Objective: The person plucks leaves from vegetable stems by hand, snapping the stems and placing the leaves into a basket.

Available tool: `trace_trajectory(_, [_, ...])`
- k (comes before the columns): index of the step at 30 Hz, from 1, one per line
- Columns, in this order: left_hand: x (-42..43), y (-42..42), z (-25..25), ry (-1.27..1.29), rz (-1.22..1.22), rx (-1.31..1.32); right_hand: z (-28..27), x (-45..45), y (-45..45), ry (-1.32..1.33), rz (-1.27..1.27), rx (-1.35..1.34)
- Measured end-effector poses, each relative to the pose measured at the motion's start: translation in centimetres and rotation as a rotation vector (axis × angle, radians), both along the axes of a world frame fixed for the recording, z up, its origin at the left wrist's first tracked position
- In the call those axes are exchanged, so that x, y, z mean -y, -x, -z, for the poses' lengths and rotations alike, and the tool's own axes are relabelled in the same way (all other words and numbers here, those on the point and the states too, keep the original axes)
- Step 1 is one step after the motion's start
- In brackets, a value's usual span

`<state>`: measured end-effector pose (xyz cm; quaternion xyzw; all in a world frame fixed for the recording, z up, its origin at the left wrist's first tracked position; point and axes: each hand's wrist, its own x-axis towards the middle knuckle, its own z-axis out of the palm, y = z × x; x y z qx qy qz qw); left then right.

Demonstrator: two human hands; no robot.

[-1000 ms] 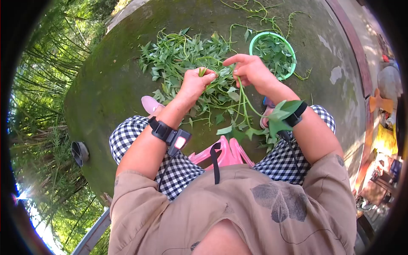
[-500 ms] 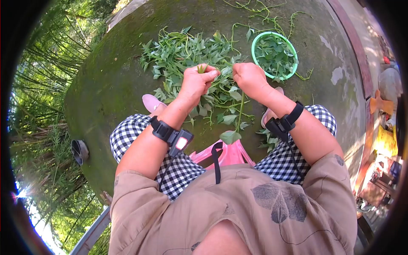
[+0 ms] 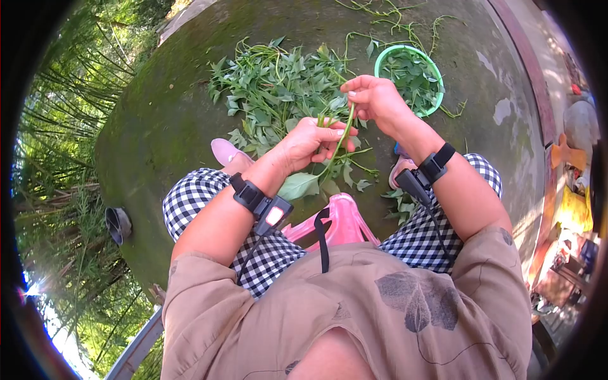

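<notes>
My right hand (image 3: 375, 102) pinches the upper end of a green leafy stem (image 3: 345, 130) between thumb and fingers. Lower down, my left hand (image 3: 316, 140) is closed around the same stem, and short green bits poke out above its thumb. A broad leaf (image 3: 299, 185) hangs from the stem's lower end, below my left hand. Just beyond the hands, a heap of leafy green vines (image 3: 272, 79) lies on the ground. To the right of it stands a light green basket (image 3: 378, 63) with picked leaves (image 3: 411, 76) inside.
Loose bare stems (image 3: 405, 25) lie on the mossy concrete (image 3: 164, 120) behind the basket. A pink plastic stool (image 3: 345, 218) shows between my knees. On the left are a dark pot (image 3: 118, 226) and bamboo-like plants (image 3: 69, 126); yellow and orange items (image 3: 573, 209) lie at the far right.
My left hand has moved down and right, my right hand slightly up and right. The stem, which hung below my right hand, now runs slanted between both hands.
</notes>
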<state>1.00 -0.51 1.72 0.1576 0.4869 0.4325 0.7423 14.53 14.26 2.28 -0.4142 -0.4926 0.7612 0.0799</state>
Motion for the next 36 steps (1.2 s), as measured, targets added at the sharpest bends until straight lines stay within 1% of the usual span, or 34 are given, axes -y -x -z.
trace_trajectory(2, [0.0, 0.1, 0.1, -0.028, 0.020, 0.138, 0.3, -0.2, -0.2, -0.029, -0.026, -0.025])
trace_trajectory(3, [0.0, 0.1, -0.1, -0.015, 0.008, 0.132, 0.3, -0.3, -0.2, -0.043, -0.039, -0.038])
trace_trajectory(6, [0.0, 0.3, -0.7, 0.021, -0.007, 0.101, 0.3, -0.1, -0.2, -0.137, -0.180, -0.027])
trace_trajectory(8, [-0.1, 0.6, -0.6, 0.042, 0.011, 0.061, 0.2, 0.0, -0.3, -0.284, -0.357, 0.043])
trace_trajectory(9, [0.0, 0.7, -0.1, 0.060, -0.023, 0.054, 0.0, 0.1, -0.2, -0.359, -0.446, 0.077])
trace_trajectory(12, [0.3, 0.7, 1.3, 0.098, -0.106, 0.021, -1.2, -0.1, -0.9, -0.710, -0.624, 0.064])
trace_trajectory(13, [0.2, 0.6, 1.3, 0.096, -0.120, 0.002, -1.3, -0.2, -1.2, -0.755, -0.651, 0.049])
trace_trajectory(16, [0.2, 0.2, 1.0, 0.062, -0.115, 0.001, -0.9, 0.3, -1.4, -1.109, -0.676, -0.029])
trace_trajectory(20, [0.1, 0.1, 0.8, 0.053, -0.110, 0.096, -1.8, 0.8, -1.4, -1.123, -0.718, 0.034])
trace_trajectory(22, [0.2, 0.0, 0.9, 0.056, -0.123, 0.047, -2.1, 0.9, -1.4, -1.158, -0.753, 0.064])
trace_trajectory(25, [0.3, 0.0, 0.7, 0.060, -0.136, -0.086, -1.6, 1.0, -1.6, -1.367, -0.752, 0.048])
trace_trajectory(28, [0.5, 0.0, 0.5, 0.083, -0.175, -0.177, -1.1, 1.3, -1.3, -1.394, -0.737, -0.026])
trace_trajectory(31, [0.5, 0.2, 0.7, 0.140, -0.260, -0.223, -1.6, 1.5, -1.0, -1.040, -0.768, 0.065])
trace_trajectory(32, [0.6, 0.3, 0.9, 0.164, -0.292, -0.237, -1.7, 1.4, -0.9, -1.008, -0.750, 0.084])
trace_trajectory(34, [0.4, 1.4, 2.2, 0.188, -0.432, -0.167, -1.8, 0.9, -0.8, -0.945, -0.715, 0.119])
trace_trajectory(35, [0.2, 2.3, 2.9, 0.199, -0.500, -0.132, -2.0, 0.5, -0.8, -0.973, -0.691, 0.173])
trace_trajectory(36, [0.0, 3.1, 2.6, 0.174, -0.517, -0.159, -2.2, 0.0, -0.9, -0.999, -0.663, 0.229])
